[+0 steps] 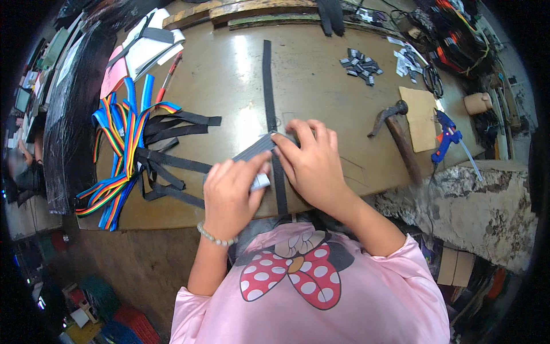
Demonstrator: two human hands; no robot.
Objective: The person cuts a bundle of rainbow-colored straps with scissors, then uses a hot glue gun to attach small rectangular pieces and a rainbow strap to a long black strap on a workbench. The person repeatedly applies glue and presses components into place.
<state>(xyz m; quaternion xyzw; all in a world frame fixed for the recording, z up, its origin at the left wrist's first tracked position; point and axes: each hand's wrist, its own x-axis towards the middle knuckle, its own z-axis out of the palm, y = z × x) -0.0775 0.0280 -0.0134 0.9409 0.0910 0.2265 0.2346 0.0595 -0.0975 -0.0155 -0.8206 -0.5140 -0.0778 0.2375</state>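
Observation:
A long black webbing strap (pixel 267 80) runs from the far part of the table to its near edge, passing between my hands. Across it slants a grey ribbed webbing strip (pixel 250 151). My left hand (pixel 228 192) is closed over this strip, fingers bent, with a small pale piece (pixel 260 182) showing beside the thumb. My right hand (pixel 316 160) pinches the strip's far end against the black strap; its other fingers are curled and raised. What lies beneath the fingertips is partly hidden.
At left lies a bundle of rainbow-striped and blue ribbons (pixel 123 149) with black straps (pixel 177 160). A red pen (pixel 169 76) and papers (pixel 146 49) lie behind. To the right are small black tags (pixel 360 66), scissors (pixel 432 81), a hammer (pixel 401 137), cardboard (pixel 418 117) and a blue glue gun (pixel 446 136).

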